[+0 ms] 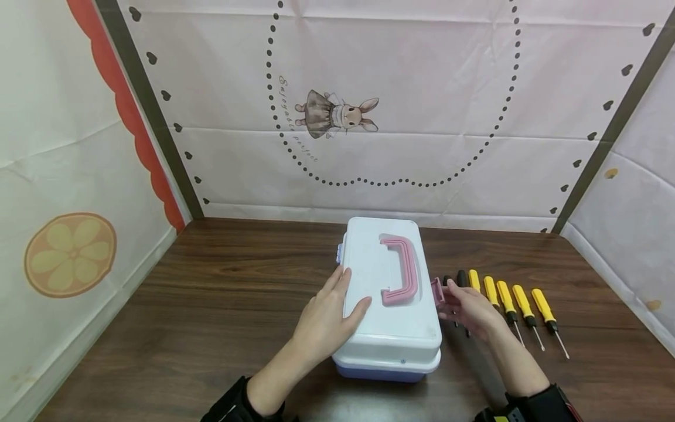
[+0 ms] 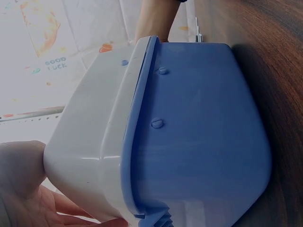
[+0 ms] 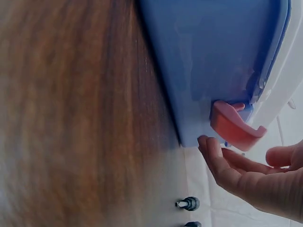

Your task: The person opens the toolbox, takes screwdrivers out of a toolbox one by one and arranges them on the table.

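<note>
A toolbox with a white lid (image 1: pixel 377 328) and a blue base (image 2: pixel 203 123) stands on the table, its lid down. A pink carrying handle (image 1: pixel 405 272) lies folded on the lid. My left hand (image 1: pixel 327 316) rests on the lid's left edge with fingers extended and thumb spread over the top. On the box's right side, a pink latch (image 3: pixel 234 125) stands swung out from the blue wall. My right hand (image 1: pixel 469 308) is right at this latch, its fingers loosely bent beside and under it, the thumb apart from them in the right wrist view.
Several screwdrivers with yellow handles (image 1: pixel 543 305) lie in a row right of the box, with black-handled ones (image 1: pixel 462 278) nearer to it, partly hidden by my right hand. A printed cloth wall (image 1: pixel 422 105) rises behind the brown wooden table (image 1: pixel 237 281).
</note>
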A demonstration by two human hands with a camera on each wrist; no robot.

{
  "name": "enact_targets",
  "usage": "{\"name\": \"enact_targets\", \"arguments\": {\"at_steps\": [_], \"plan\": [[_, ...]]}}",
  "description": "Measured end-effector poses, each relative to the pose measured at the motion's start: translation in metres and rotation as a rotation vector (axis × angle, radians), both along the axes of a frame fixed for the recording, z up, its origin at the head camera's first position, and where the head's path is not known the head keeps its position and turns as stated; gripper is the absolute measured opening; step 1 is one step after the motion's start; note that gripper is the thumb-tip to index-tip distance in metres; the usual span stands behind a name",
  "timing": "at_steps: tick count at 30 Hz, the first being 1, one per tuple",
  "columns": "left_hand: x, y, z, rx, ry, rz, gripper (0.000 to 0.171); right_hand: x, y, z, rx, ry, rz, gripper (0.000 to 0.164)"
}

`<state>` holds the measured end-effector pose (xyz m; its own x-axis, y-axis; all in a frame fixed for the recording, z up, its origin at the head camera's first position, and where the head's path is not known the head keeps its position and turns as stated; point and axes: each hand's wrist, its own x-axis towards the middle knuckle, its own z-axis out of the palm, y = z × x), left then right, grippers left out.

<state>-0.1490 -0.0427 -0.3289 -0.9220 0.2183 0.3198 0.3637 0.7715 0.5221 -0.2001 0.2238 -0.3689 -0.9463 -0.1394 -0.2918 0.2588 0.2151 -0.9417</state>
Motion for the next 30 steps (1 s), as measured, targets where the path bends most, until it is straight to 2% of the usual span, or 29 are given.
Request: {"name": "enact_targets", "arguments": {"at_steps": [7, 21, 25, 30], "plan": [[0.0, 0.0, 0.0, -0.002, 0.001, 0.0, 0.06, -0.001, -0.001, -0.003, -0.035, -0.009, 0.059, 0.057], [0.001, 0.0, -0.001, -0.008, 0.017, -0.006, 0.059, 0.0, -0.009, 0.005, -0.049, -0.013, 0.08, 0.062], [0.001, 0.0, -0.001, -0.011, 0.019, -0.005, 0.059, 0.001, -0.011, 0.006, -0.015, -0.012, 0.063, 0.06], [0.001, 0.0, 0.0, -0.013, 0.017, -0.002, 0.059, 0.003, -0.014, 0.006, 0.056, 0.053, 0.041, 0.06]]}}
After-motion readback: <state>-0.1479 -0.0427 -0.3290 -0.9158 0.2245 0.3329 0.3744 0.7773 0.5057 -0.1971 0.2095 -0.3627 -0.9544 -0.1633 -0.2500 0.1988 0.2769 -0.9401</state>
